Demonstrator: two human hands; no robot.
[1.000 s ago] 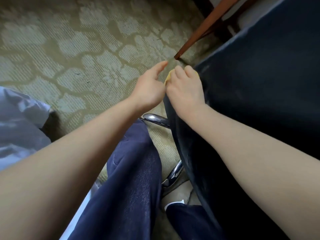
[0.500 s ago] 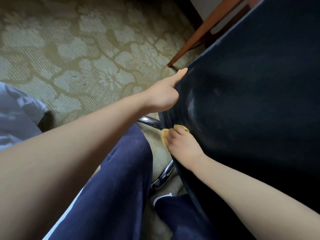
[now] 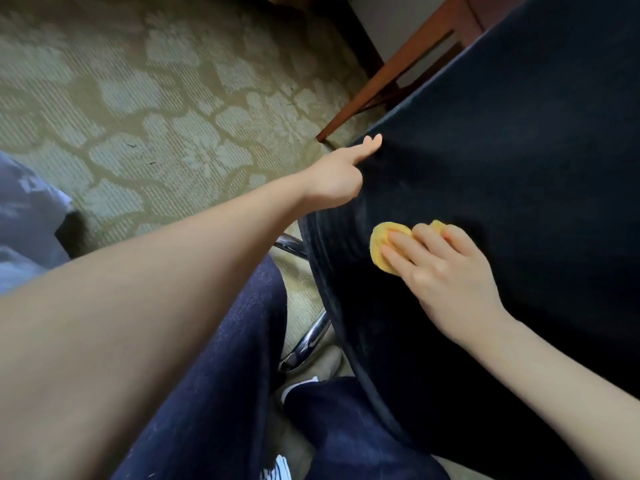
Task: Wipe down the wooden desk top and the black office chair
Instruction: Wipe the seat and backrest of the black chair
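Black office chair [image 3: 502,150] fills the right of our view. Our right hand [image 3: 446,271] presses a yellow cloth [image 3: 379,251] against it near its left edge, fingers [image 3: 408,247] flat and spread, pinching nothing. Our left hand [image 3: 337,178] rests on that edge higher up; we cannot tell whether its fingers curl behind. Unpinched, the cloth may bunch or slip out, and a hard stroke could swivel the chair on its chrome base [image 3: 304,344].
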